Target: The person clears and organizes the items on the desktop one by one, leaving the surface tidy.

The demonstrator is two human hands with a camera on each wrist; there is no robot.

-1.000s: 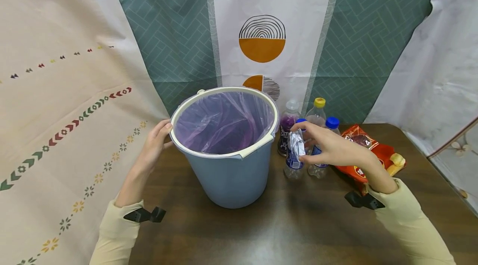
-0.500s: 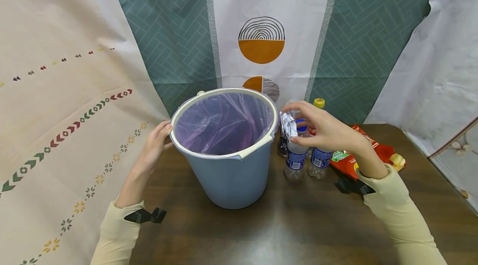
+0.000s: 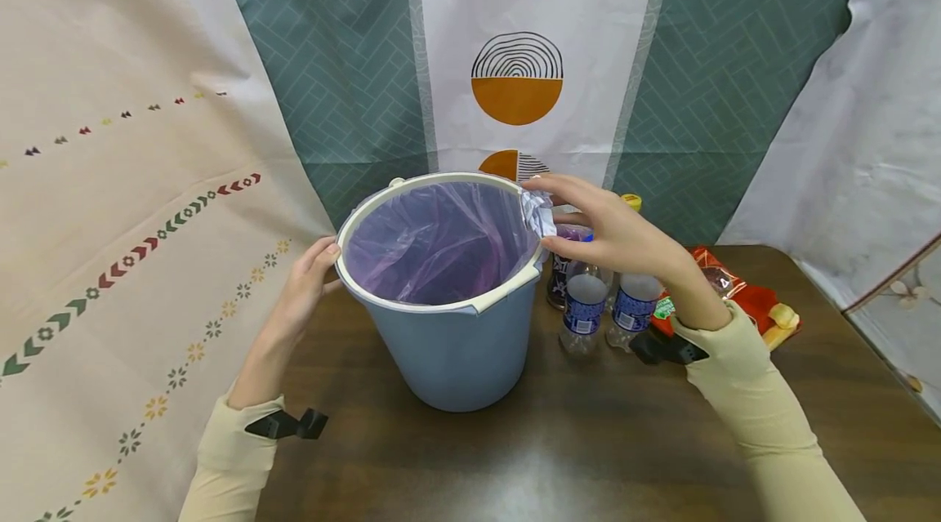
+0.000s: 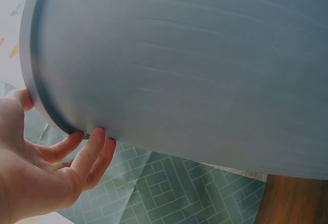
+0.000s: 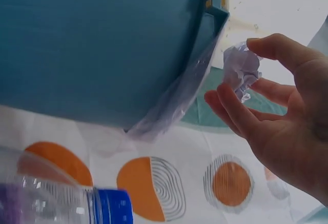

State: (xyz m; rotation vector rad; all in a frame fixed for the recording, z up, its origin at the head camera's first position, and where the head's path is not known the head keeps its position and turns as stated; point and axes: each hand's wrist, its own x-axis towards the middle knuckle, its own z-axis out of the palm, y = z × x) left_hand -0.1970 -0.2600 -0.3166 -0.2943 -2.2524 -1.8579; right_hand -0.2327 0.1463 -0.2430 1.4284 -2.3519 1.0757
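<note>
A blue trash bin (image 3: 450,359) with a cream rim stands on the table, lined with a translucent purple bag (image 3: 412,261). My left hand (image 3: 303,281) holds the bin's left rim, thumb over the edge and fingertips against the outer wall, as the left wrist view (image 4: 56,167) also shows. Between thumb and fingers my right hand (image 3: 613,228) pinches a crumpled ball of whitish paper (image 5: 241,70). In the head view it is at the bin's right rim; the right wrist view has it just beyond the rim's edge, apart from the bag.
Right of the bin stand several plastic bottles, among them a clear one with a blue label (image 3: 583,314) and a blue-capped one (image 5: 115,206). A red snack bag (image 3: 753,305) lies farther right on the brown table (image 3: 588,440). Patterned cloth (image 3: 353,56) hangs behind.
My right hand has moved left and up with the crumpled paper, from in front of the bottles to the bin's right rim. My left hand and the bin have stayed put.
</note>
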